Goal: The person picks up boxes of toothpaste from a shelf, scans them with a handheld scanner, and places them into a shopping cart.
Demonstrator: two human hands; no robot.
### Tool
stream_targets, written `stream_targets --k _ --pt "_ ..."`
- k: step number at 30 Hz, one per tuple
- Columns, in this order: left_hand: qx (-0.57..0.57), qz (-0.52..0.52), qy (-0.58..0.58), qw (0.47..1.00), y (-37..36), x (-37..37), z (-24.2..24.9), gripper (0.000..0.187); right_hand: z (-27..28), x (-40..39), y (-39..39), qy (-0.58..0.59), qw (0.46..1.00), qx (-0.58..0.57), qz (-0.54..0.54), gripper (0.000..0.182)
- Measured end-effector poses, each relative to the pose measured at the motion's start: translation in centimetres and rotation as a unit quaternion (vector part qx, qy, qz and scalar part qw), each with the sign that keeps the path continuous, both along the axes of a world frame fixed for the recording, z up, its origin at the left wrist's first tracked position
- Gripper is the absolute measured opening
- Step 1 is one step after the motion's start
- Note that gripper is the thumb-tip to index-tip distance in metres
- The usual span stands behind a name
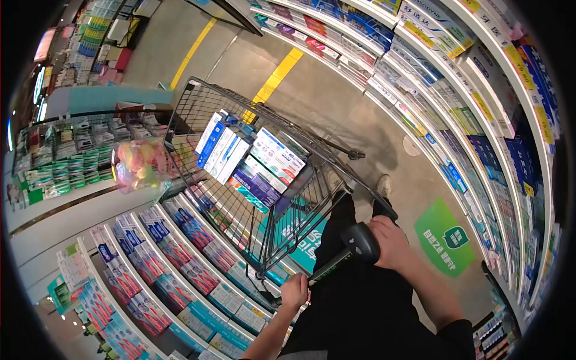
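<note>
A wire shopping cart (pixel 277 115) stands in front of me, tilted across the view. My left hand (pixel 294 291) is closed around the left end of its handle bar (pixel 329 271). At the right end, my right hand (pixel 389 242) is closed on the handle beside a dark rounded device (pixel 361 242); part of its grip is hidden. Inside the basket lie several boxes: blue-and-white ones (pixel 223 150), a white one with a red and green edge (pixel 280 153), and a purple one (pixel 257 185).
Shelves of toothpaste boxes (pixel 444 90) curve along the right. Tiered racks of packaged goods (pixel 174 264) line the left, close to the cart. A bag of colourful items (pixel 141 165) hangs beside the cart. A green floor sticker (pixel 445 239) and yellow line (pixel 277 75) mark the aisle.
</note>
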State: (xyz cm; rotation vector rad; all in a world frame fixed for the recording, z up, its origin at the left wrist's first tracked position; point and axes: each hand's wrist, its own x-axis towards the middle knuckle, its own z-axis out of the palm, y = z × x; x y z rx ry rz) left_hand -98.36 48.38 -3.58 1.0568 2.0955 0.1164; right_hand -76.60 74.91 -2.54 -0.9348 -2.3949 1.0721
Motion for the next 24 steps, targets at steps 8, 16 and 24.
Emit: stream_targets --k 8,16,24 --pt "-0.032 -0.01 -0.032 0.999 -1.5 -1.3 -0.7 0.032 0.1 0.4 0.3 0.007 0.999 -0.042 0.018 0.04" --pt "0.225 0.1 -0.036 0.968 10.8 -8.4 -0.8 0.032 -1.3 1.3 -1.2 0.078 0.995 -0.056 -0.03 0.035" --pt "0.387 -0.363 -0.053 0.846 39.5 7.7 8.8 0.017 0.2 2.5 -0.3 0.055 0.995 -0.079 -0.005 0.031"
